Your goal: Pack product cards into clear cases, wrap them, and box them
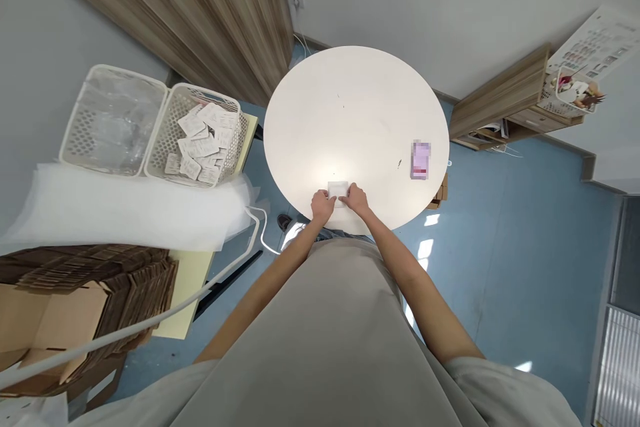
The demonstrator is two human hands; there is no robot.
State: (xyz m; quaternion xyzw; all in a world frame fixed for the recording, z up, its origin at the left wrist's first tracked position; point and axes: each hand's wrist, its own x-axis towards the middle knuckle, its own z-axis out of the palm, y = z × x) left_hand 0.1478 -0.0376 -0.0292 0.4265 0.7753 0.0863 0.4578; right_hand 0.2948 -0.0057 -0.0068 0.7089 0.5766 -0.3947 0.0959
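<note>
Left hand (323, 207) and right hand (356, 199) half-curled, pinching either side of small white packet (339, 188), centre of frame, near edge of round white table (350, 100). Pixelated purple item (421, 159) right of centre.

One head-worn view looks forward and steeply down past the wearer's torso (320, 340); fairly far off (and wide), it centres the round table (360, 80).
</note>
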